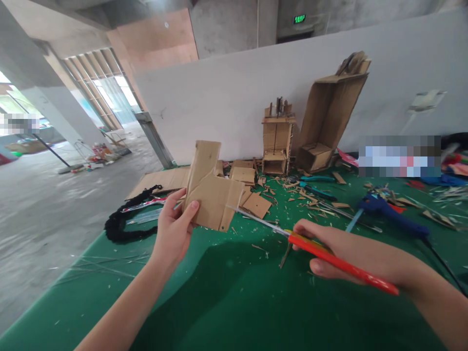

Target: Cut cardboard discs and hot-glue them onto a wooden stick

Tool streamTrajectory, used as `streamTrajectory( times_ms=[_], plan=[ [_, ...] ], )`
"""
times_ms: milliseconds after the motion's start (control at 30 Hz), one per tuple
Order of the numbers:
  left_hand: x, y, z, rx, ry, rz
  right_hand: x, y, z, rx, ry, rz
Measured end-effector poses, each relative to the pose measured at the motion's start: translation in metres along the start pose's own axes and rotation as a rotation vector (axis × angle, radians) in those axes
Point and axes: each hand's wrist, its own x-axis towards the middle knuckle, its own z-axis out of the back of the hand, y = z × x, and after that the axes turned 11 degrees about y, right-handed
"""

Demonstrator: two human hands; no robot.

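Observation:
Raised above the green table is an L-shaped piece of brown cardboard [215, 200]. My left hand [177, 222] pinches its left edge, thumb on the front and fingers behind. In my right hand [329, 243] are scissors [329, 258] with red and yellow handles. Their blades point left, and the tips reach the right side of the cardboard. How far apart the blades are is too blurred to tell.
Cardboard scraps [259, 204] lie behind the piece. A blue glue gun [391, 217] and teal-handled pliers [316, 190] rest at the right. Two cardboard structures, one small [276, 139] and one tall [331, 112], stand against the wall. A black fuzzy coil [120, 226] is at the left.

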Motion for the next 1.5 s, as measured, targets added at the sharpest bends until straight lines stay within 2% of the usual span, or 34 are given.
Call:
streamTrajectory(
  times_ms=[100, 467, 700, 967, 1133, 1500],
  plan=[
    [-0.004, 0.005, -0.006, 0.022, 0.012, -0.013, 0.002, 0.004, 0.001, 0.048, 0.077, -0.042],
    [-0.008, 0.004, -0.008, 0.085, -0.029, -0.078, 0.004, 0.005, 0.001, 0.065, 0.042, -0.090],
    [-0.012, 0.004, -0.012, 0.096, 0.016, -0.039, 0.007, 0.005, -0.001, 0.089, 0.040, -0.097],
    [-0.013, 0.005, -0.012, 0.047, -0.013, 0.015, 0.007, 0.004, -0.001, 0.125, 0.047, -0.083],
    [-0.012, 0.005, -0.013, 0.048, -0.027, 0.001, 0.009, 0.006, -0.002, 0.172, 0.079, -0.090],
    [-0.014, 0.003, -0.012, 0.063, -0.011, 0.029, 0.014, 0.001, -0.005, 0.145, 0.046, -0.044]
  ],
)
